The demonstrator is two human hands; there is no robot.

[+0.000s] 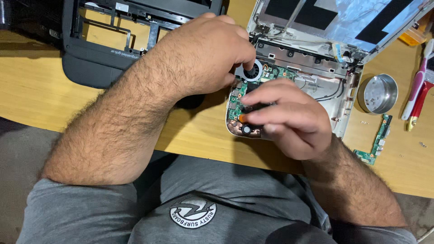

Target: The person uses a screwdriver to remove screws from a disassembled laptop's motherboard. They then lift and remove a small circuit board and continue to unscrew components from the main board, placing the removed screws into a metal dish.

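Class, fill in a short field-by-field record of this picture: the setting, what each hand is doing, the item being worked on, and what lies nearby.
Setting: wooden table, seen from above
Left hand: fingertips on the opened laptop base, beside the round fan
Right hand: grips a dark, orange-tipped tool over the green circuit board
Laptop lid: hinged back, bare inside
Nearby left: black laptop frame
Nearby right: round metal dish, small green board, red-handled tool
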